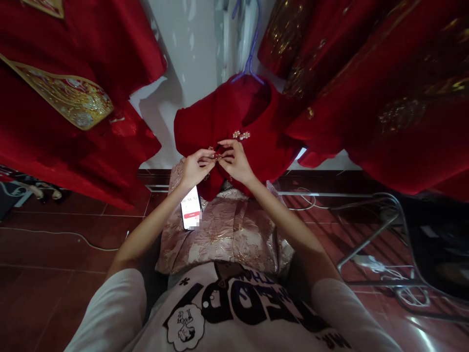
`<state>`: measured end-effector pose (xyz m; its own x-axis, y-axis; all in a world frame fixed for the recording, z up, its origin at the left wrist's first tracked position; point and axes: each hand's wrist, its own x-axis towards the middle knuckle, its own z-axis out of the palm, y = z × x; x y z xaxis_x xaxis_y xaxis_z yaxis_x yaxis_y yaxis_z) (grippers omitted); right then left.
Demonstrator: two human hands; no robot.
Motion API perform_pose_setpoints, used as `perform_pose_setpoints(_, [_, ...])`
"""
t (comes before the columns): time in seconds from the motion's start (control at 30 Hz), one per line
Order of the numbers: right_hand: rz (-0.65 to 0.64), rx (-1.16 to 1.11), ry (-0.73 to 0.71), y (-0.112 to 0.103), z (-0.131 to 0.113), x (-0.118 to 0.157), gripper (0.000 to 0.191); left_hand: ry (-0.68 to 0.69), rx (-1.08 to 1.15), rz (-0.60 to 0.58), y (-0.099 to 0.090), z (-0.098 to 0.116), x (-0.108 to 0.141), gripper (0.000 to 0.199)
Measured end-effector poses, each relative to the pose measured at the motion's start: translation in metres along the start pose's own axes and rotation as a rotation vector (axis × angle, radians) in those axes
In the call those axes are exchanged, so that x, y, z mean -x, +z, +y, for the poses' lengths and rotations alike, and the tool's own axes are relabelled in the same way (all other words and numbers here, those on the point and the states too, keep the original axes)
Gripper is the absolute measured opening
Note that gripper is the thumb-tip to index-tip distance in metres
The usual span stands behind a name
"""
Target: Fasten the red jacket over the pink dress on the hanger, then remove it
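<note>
A red garment (267, 151) hangs in front of me on a purple hanger (249, 66). Pearl-and-gold ornaments (241, 135) sit on its front, just above my fingers. My left hand (197, 167) pinches a small beaded fastening at the garment's front. From the other side my right hand (236, 160) pinches at the same spot, its index finger stretched above the rest. Between the fingertips the detail is too small to make out. On the pinkish brocade cloth (227, 230) over my lap lies a phone (190, 210) with its screen lit.
Red garments with gold embroidery (78, 100) hang at the left, and more red garments (366, 98) at the right. A dark chair (432, 244) with a metal frame stands at the right. White cables (406, 288) run over the tiled floor (54, 254).
</note>
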<state>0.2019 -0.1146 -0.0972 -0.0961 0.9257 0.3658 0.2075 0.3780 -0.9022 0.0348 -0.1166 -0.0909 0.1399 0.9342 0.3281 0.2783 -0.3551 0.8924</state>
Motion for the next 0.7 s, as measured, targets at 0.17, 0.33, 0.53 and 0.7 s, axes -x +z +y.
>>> perform_pose_setpoints(0.17, [-0.011, 0.001, 0.014, -0.001, 0.002, 0.0, 0.042, 0.008, -0.005, 0.025, 0.002, 0.0, 0.0, 0.02])
perform_pose_setpoints(0.33, [0.021, 0.05, -0.046, 0.0, -0.001, 0.005, 0.039, 0.029, 0.005, 0.058, 0.001, 0.004, 0.0, 0.02])
perform_pose_setpoints(0.53, [0.064, 0.067, -0.139, 0.002, -0.006, 0.009, 0.032, 0.044, 0.024, 0.067, -0.001, 0.006, -0.001, 0.019])
perform_pose_setpoints(0.7, [0.088, 0.089, -0.124, 0.004, -0.007, 0.01, 0.03, 0.021, 0.005, 0.023, -0.004, 0.003, -0.001, 0.023])
